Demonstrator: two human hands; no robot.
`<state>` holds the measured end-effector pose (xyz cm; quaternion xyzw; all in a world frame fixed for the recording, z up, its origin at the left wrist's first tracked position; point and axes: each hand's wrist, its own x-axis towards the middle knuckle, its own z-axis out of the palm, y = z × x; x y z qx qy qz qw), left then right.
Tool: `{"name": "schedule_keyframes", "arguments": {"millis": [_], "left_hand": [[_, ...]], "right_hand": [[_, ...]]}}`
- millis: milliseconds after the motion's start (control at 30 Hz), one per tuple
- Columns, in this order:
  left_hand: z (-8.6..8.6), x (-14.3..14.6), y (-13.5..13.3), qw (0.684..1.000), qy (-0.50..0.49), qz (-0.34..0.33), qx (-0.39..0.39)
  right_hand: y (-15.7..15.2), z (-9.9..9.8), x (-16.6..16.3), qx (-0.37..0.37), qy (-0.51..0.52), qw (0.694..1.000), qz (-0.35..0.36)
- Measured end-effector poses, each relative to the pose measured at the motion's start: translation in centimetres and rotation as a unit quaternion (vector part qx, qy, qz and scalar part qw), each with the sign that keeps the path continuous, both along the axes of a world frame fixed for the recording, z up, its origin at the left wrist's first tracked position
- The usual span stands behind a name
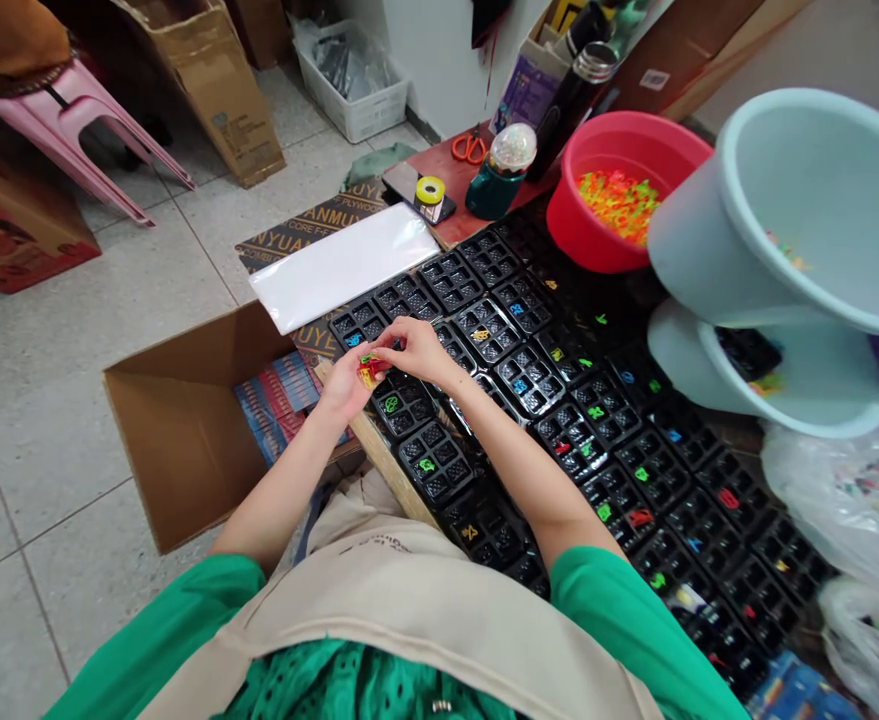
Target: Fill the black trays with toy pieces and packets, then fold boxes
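Note:
My left hand (pixel 350 384) is cupped around several small plastic pieces (pixel 369 372) in red, yellow and green, near the table's left edge. Over that palm, my right hand (pixel 413 347) has its thumb and fingers pinched together at the pieces; what exactly sits in the pinch is too small to make out. Black compartment trays (pixel 434 462) lie in rows beneath and beside both hands. Some compartments hold a single small coloured piece, such as a green one (pixel 427 466) and a blue one (pixel 520 385).
A red tub (pixel 568 215) of bright pieces and stacked pale-blue buckets (pixel 739 200) stand at the right. White sheets (pixel 349 262) lie beyond the trays, by a tape roll (pixel 430 192) and orange scissors (pixel 469 149). An open cardboard box (pixel 176 430) stands on the floor left.

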<state>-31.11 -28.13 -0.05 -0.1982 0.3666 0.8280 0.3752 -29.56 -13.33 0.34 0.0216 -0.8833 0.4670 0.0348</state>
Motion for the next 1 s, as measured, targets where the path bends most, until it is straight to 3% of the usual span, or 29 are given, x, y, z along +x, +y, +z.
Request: {"name": "schedule_keyframes", "arguments": {"millis": [133, 233, 367, 500, 633, 700, 900, 1000], "left_hand": [[-0.3, -0.3, -0.2, 1.0, -0.004, -0.013, -0.005], [-0.4, -0.5, -0.3, 1.0, -0.008, -0.021, -0.012], [-0.1, -0.7, -0.1, 1.0, -0.002, 0.003, -0.031], [0.3, -1.0, -0.1, 1.0, -0.001, 0.014, -0.023], [0.0, -1.2, 0.0, 1.0, -0.002, 0.021, 0.011], [-0.2, -1.1, 0.3, 1.0, -0.003, 0.014, 0.013], [-0.9, -0.7, 1.1, 1.0, 0.01, -0.011, 0.016], [-0.8, -0.8, 1.7, 1.0, 0.004, -0.016, 0.001]], "right_hand": [[-0.4, -0.3, 0.3, -0.01, -0.021, 1.0, -0.012], [0.6, -1.4, -1.2, -0.021, 0.007, 0.995, -0.094], [2.8, -3.1, -4.3, 0.116, 0.034, 0.976, -0.183], [3.3, -2.6, -4.4, 0.194, 0.027, 0.972, -0.132], [1.9, -0.6, -1.2, 0.166, 0.057, 0.984, 0.023], [1.4, -0.1, 0.2, 0.155, 0.043, 0.985, 0.057], [2.5, -1.0, 1.2, 0.019, 0.039, 0.998, -0.042], [5.0, -1.7, 0.0, 0.048, 0.066, 0.989, -0.126]]}}
